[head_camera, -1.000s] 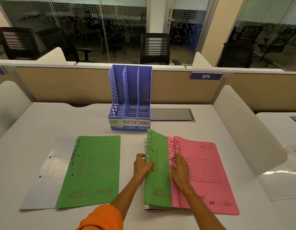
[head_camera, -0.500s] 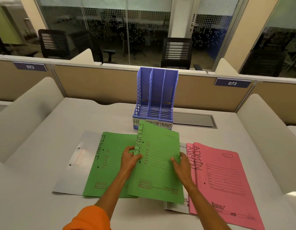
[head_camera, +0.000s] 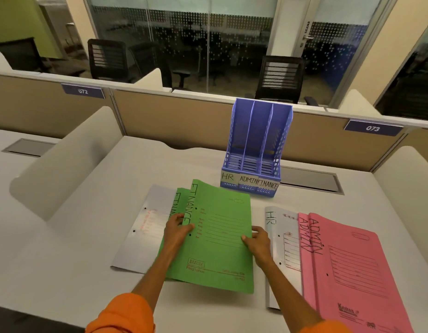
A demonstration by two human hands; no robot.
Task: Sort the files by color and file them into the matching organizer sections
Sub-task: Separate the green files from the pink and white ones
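A green FINANCE file (head_camera: 220, 236) lies on top of a second green file (head_camera: 178, 200), which peeks out at its left. My left hand (head_camera: 177, 230) grips its left edge and my right hand (head_camera: 257, 241) holds its right edge. Under the green pair lies a white file (head_camera: 141, 234). To the right, a white HR file (head_camera: 280, 239) is partly covered by two pink ADMIN files (head_camera: 352, 270). The blue three-section organizer (head_camera: 256, 150), labelled HR, ADMIN and FINANCE, stands empty at the back of the desk.
The white desk (head_camera: 76, 255) has curved side dividers left (head_camera: 64, 162) and right (head_camera: 412, 188). A grey cable hatch (head_camera: 311, 180) sits behind the organizer, in front of a beige partition. Office chairs stand beyond the glass.
Both hands carried the green file from the right pile leftward and brought it down onto the other green file. This uncovered the white HR file beside the pink ones.
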